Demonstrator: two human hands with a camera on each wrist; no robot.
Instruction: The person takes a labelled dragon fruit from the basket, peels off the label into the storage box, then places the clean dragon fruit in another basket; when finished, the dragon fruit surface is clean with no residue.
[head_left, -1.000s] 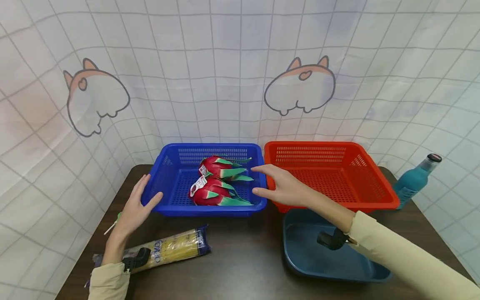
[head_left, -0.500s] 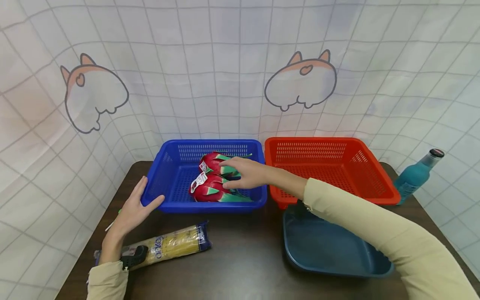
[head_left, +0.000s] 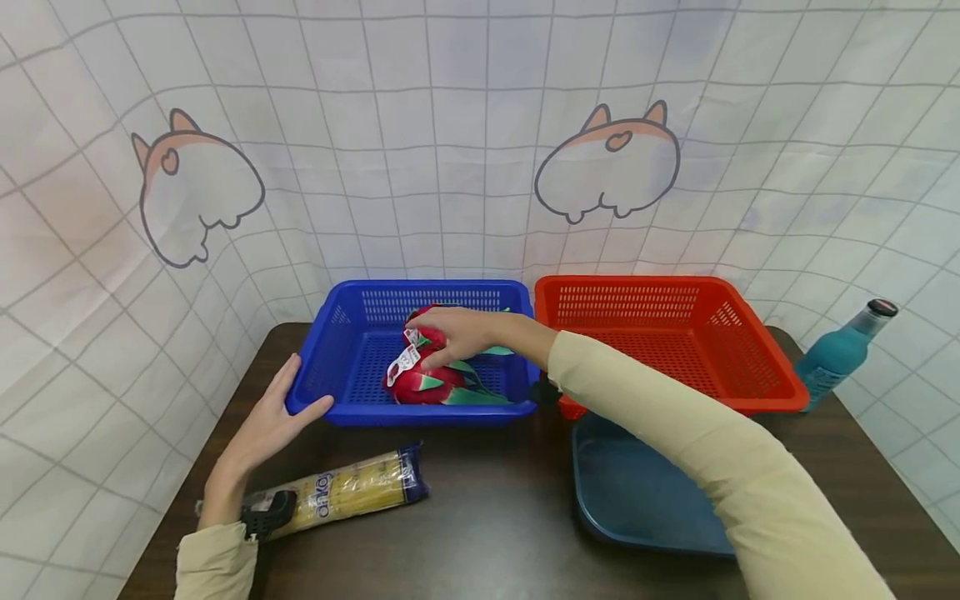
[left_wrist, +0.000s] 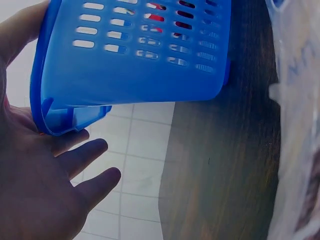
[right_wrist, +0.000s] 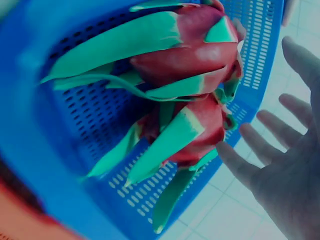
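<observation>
Two pink-red dragon fruits with green leaves lie in a blue basket (head_left: 442,414). My right hand (head_left: 461,329) reaches over them from the right, covering much of the farther dragon fruit (head_left: 432,335); the nearer dragon fruit (head_left: 420,387) carries a white label. In the right wrist view, the fingers of my right hand (right_wrist: 285,150) are spread near the fruits, not curled round either. At the basket's left end, my left hand (head_left: 262,425) rests against the rim with thumb and fingers spread. The left wrist view shows these extended fingers beside the basket wall (left_wrist: 130,80).
A red basket (head_left: 776,367) stands right of the blue one, with a bottle of turquoise drink (head_left: 836,354) beyond it. In front sits a dark blue tub (head_left: 648,546), partly under my right sleeve. A pack of spaghetti (head_left: 352,492) lies near my left wrist.
My right hand has moved left from the blue basket's right rim to over the dragon fruits. My left hand has stayed at the basket's left end.
</observation>
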